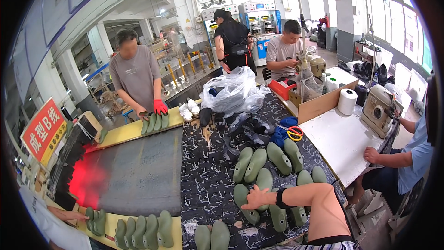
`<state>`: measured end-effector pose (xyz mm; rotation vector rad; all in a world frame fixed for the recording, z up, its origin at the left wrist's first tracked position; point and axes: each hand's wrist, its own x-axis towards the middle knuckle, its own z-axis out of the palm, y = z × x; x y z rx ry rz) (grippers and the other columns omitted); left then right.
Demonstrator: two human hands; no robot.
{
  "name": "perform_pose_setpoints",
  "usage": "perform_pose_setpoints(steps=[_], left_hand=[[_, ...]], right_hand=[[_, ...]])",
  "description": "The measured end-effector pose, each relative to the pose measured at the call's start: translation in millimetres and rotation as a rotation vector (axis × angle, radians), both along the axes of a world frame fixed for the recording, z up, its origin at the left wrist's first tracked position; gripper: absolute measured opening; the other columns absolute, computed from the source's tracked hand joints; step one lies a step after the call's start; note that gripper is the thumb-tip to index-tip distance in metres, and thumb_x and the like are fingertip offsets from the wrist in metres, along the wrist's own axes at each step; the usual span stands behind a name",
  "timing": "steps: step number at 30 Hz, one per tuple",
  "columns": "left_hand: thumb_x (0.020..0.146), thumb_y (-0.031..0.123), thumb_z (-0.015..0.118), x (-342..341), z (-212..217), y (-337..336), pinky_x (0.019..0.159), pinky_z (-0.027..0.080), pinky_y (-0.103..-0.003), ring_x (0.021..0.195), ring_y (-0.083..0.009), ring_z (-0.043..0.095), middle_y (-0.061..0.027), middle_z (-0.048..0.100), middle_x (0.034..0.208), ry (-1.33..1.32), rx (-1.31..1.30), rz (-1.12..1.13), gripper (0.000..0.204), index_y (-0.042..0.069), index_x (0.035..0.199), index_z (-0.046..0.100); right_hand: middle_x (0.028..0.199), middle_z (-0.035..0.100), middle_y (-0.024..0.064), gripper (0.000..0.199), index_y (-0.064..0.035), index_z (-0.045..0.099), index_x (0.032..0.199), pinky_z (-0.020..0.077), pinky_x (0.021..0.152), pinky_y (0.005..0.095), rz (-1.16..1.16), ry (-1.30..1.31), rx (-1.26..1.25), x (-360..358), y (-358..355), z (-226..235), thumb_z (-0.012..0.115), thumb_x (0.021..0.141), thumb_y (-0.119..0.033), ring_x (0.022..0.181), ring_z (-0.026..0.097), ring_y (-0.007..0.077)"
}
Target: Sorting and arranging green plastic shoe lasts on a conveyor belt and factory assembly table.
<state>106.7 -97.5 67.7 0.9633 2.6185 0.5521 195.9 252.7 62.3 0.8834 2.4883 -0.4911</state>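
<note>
My right hand (257,198) reaches in from the lower right, a black band round its wrist. Its thumb and fingers grip a green shoe last (242,196) at the near part of the patterned dark table. Touching this last on its right is another green last (264,180). Several more lasts stand close around the hand, such as one (278,216) just below and a pair (256,164) farther back. Two green lasts (220,236) stand at the near edge, left of my forearm. My left hand is out of view.
Grey shoe uppers (254,132), a clear plastic bag (236,90) and yellow-handled scissors (294,133) lie beyond. At left runs a conveyor belt (143,171) with a red glow; a co-worker's red-gloved hand (160,107) touches lasts there. A sewing machine (381,109) stands right.
</note>
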Motion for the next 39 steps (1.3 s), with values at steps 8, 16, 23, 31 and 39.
perform_pose_setpoints(steps=[8,16,23,31,39], left_hand=[[0.076,0.054,0.064,-1.6,2.9,20.4,0.091,0.044,-0.051,0.103,-0.0476,0.055,-0.0343,0.053,0.119,0.047,-0.181,0.105,0.062,-0.006,0.09,0.071],[0.08,0.054,0.06,5.5,-14.1,7.7,0.092,0.042,-0.053,0.107,-0.0474,0.052,-0.0336,0.051,0.121,0.104,-0.079,0.125,0.062,-0.006,0.09,0.071],[0.083,0.047,0.06,9.4,-15.3,1.8,0.098,0.036,-0.056,0.114,-0.053,0.045,-0.0404,0.042,0.129,0.082,-0.024,0.041,0.058,-0.009,0.092,0.069],[0.079,0.049,0.064,6.4,-15.4,0.9,0.097,0.036,-0.056,0.112,-0.0532,0.045,-0.041,0.042,0.128,0.038,0.046,0.094,0.059,-0.008,0.095,0.069],[0.073,0.049,0.07,4.0,-15.8,-0.9,0.091,0.043,-0.052,0.101,-0.0511,0.054,-0.0403,0.047,0.122,0.033,-0.026,0.115,0.054,-0.003,0.087,0.072]], right_hand=[[0.12,0.057,0.0224,0.077,-0.0013,0.065,0.112,0.0368,0.099,0.0569,0.137,-0.093,-0.043,-9.8,1.6,4.0,0.04,0.085,-0.068,0.124,0.039,0.0431],[0.103,0.065,0.0249,0.081,0.0091,0.067,0.093,0.041,0.091,0.0595,0.17,0.044,-0.198,4.8,-33.3,-0.7,0.036,0.088,-0.066,0.109,0.053,0.0467],[0.143,0.03,0.0305,0.092,0.0045,0.04,0.133,0.0267,0.104,0.0597,0.066,0.137,-0.05,0.7,-13.9,-30.8,0.034,0.085,-0.073,0.13,0.025,0.0549],[0.146,0.026,0.0302,0.093,-0.0018,0.022,0.146,0.0163,0.108,0.0635,0.03,-0.049,-0.108,-13.6,-14.1,-28.6,0.031,0.086,-0.072,0.137,0.009,0.0541],[0.144,0.035,0.0246,0.087,-0.0091,0.018,0.149,0.0161,0.109,0.0634,0.034,-0.006,-0.157,-4.9,-19.2,-21.7,0.029,0.087,-0.069,0.137,0.009,0.0536]])
